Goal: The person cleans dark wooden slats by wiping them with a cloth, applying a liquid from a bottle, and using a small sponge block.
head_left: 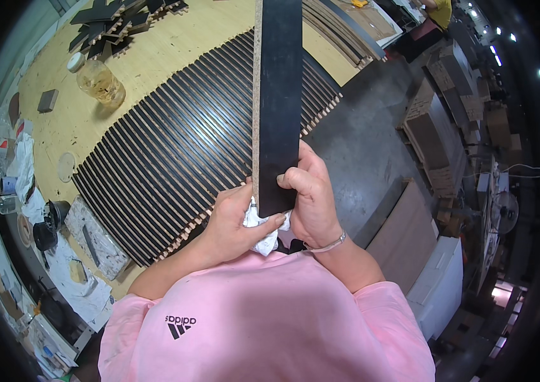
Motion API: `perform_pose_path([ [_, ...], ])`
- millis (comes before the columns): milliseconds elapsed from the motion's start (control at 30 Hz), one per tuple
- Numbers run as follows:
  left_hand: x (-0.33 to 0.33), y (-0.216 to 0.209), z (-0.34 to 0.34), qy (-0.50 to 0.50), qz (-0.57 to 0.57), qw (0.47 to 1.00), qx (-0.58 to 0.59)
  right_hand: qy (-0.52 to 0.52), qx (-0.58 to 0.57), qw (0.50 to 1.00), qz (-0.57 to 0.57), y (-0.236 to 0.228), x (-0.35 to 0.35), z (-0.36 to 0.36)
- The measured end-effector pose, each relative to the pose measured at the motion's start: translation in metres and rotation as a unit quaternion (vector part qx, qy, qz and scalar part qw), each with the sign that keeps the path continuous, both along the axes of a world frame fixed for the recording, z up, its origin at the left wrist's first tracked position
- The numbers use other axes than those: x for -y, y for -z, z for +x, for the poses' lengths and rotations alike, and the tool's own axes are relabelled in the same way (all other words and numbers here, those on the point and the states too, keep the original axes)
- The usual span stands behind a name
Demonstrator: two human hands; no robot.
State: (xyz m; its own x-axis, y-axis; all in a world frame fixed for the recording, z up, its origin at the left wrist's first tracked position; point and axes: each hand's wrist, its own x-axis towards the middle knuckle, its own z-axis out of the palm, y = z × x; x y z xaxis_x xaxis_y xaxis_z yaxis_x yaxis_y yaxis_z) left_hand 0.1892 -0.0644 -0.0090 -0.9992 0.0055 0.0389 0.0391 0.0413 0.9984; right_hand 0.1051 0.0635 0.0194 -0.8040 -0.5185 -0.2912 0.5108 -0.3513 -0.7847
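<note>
A long black-faced particle board strip [280, 95] stands out in front of me, its raw brown edge facing left and its near end close to my chest. My right hand [314, 200] grips its right side near that end, thumb on the black face. With my left hand [235, 216] I pinch a crumpled white cloth [265, 237] against the strip's near end, the thumb lying across it. Part of the cloth shows by my right palm too. Behind my hands, many similar black strips [174, 134] lie side by side on the table.
The pale yellow table [174, 38] carries a jar [99, 83] of yellowish contents, a small block [47, 100] and a pile of black offcuts [101, 28]. Bottles, cups and rags crowd the left side. Stacked boards [435, 137] stand on the floor at right; another person [440, 11] is far right.
</note>
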Motion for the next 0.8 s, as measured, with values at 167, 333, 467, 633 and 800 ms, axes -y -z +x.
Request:
perform_pose_path([
  [167, -0.001, 0.001, 0.001, 0.003, 0.006, 1.0, -0.001, 0.007, -0.005, 1.0, -0.007, 0.0, -0.001, 0.002],
  [333, 0.001, 0.003, 0.003, 0.012, 0.015, 1.0, -0.007, 0.025, -0.028, 0.999, 0.014, -0.006, -0.001, 0.004],
  [467, 0.003, 0.004, 0.004, 0.026, 0.05, 0.998, 0.01, 0.027, -0.009, 0.999, -0.015, -0.008, -0.007, -0.002],
  [633, 0.003, 0.006, 0.006, 0.045, 0.024, 0.999, 0.009, 0.05, -0.002, 0.999, 0.0, -0.004, -0.007, -0.003],
  [800, 0.004, 0.014, 0.004, 0.059, -0.012, 0.997, -0.039, 0.085, 0.022, 0.996, -0.001, 0.021, -0.017, -0.008],
])
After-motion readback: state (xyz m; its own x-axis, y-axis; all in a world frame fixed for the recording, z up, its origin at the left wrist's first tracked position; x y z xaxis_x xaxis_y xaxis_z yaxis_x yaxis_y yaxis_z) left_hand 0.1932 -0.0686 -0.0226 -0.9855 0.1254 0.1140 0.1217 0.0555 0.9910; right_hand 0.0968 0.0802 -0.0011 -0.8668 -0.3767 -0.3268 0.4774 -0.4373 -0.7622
